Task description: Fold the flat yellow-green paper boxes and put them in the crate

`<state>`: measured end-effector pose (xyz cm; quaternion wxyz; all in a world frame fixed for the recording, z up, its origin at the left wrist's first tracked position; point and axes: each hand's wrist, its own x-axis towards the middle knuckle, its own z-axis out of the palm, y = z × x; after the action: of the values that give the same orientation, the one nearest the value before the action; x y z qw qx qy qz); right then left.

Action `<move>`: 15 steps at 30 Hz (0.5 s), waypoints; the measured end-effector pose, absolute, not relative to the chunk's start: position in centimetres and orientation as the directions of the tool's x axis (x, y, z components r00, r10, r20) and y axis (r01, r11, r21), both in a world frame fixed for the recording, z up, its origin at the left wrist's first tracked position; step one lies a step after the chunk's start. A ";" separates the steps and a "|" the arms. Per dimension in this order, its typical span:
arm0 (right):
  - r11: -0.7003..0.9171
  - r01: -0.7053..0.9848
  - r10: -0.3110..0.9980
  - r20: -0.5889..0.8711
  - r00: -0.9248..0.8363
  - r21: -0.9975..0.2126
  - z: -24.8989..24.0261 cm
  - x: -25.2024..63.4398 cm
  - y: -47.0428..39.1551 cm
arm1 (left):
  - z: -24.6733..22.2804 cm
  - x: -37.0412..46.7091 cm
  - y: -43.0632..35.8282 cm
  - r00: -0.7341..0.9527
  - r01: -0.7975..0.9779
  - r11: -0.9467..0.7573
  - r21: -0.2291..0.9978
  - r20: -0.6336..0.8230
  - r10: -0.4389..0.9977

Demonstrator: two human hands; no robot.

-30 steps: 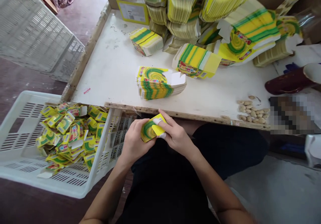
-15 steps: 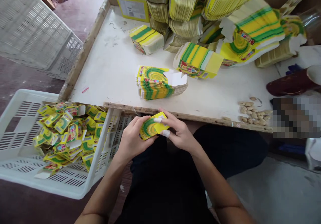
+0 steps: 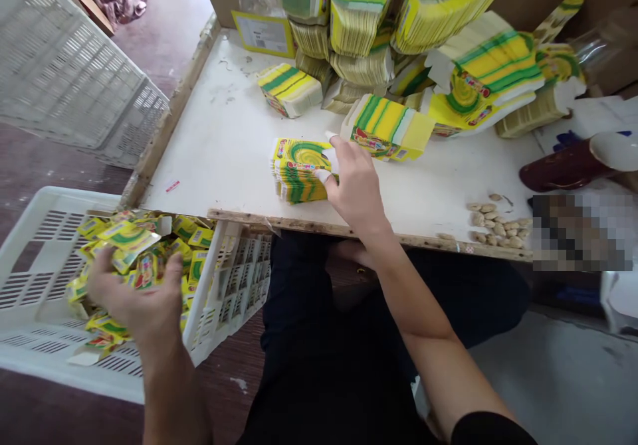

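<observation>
My right hand (image 3: 356, 179) is at the right end of a stack of flattened yellow-and-green cartons (image 3: 302, 169) on the table. Its thumb and a finger, both with white wraps on their tips, close on opposite edges of the top carton; the palm hides the white flap end. My left hand (image 3: 142, 295) is over the white plastic crate (image 3: 94, 382), blurred, its fingers spread and nothing held in them. Just beyond its fingertips is a small yellow carton (image 3: 130, 238), blurred, above several others like it; whether it touches them I cannot tell.
More carton bundles (image 3: 361, 16) are piled along the back of the white table (image 3: 209, 146). Peanuts (image 3: 498, 222) and a dark red mug (image 3: 563, 163) lie at the right. A wooden rail (image 3: 299, 224) edges the front. White crates (image 3: 74, 66) stand at far left.
My hands have parted. The left went from my lap to above the crate and let go of the small carton. The right moved forward onto the stack.
</observation>
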<state>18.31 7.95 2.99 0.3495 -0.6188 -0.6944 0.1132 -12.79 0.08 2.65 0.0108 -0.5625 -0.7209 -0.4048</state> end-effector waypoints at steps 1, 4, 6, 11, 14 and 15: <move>0.178 0.810 0.949 0.314 0.008 -0.559 2.5 18.3 8.8 | 2.2 -12.1 0.1 -0.368 0.787 0.030 0.616 0.431 0.824; 0.123 0.864 0.966 0.257 0.007 -0.488 1.3 18.2 10.1 | 0.6 -9.4 0.4 -0.317 0.675 -0.005 0.738 0.296 0.901; 0.126 0.875 0.964 0.266 0.004 -0.467 1.4 18.2 10.0 | -0.2 -7.8 0.5 -0.212 0.621 -0.037 0.783 0.214 0.953; 0.252 0.791 0.941 0.330 -0.067 -0.558 3.8 17.5 6.6 | -1.0 -4.2 0.5 0.025 0.294 -0.048 0.955 0.043 0.999; 0.335 0.609 0.942 0.276 -0.193 -0.719 4.1 15.7 3.1 | -0.2 -1.8 0.7 0.019 -0.081 -0.108 0.991 0.110 0.994; 0.337 0.507 0.939 0.244 -0.242 -0.794 3.8 14.9 1.9 | 0.3 -1.1 0.9 -0.024 -0.180 -0.133 0.975 0.131 0.991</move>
<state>14.92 1.95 3.83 0.3668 -0.4946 -0.7307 0.2948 -1.12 0.89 0.35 -0.5062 -0.4812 -0.4212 -0.5786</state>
